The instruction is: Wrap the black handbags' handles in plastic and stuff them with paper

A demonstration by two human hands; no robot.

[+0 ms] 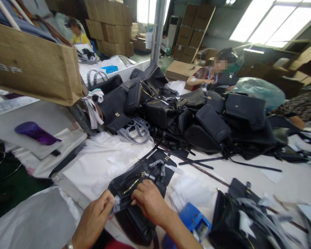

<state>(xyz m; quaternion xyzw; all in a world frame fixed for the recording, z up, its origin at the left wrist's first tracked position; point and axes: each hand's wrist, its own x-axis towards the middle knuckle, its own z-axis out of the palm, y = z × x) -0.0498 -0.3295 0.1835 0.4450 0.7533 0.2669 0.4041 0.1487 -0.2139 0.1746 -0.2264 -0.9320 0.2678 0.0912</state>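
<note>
A black handbag [134,221] with a gold zipper [132,184] lies on the white table in front of me. My left hand [100,211] is closed around the plastic-wrapped end of a black strap [123,205] at the bag's left side. My right hand [148,200] is closed on the same strap near the bag's front, fingers pinched together. Clear wrap [159,166] covers a handle on the bag's upper part, and its open flap [168,171] spreads away from me.
A pile of black bags [166,110] fills the table's far side. Near my right forearm are a blue tape dispenser [191,221], white tissue paper [193,193] and another black bag [228,214]. A brown carton [36,65] hangs over the left. A co-worker [204,79] works across the table.
</note>
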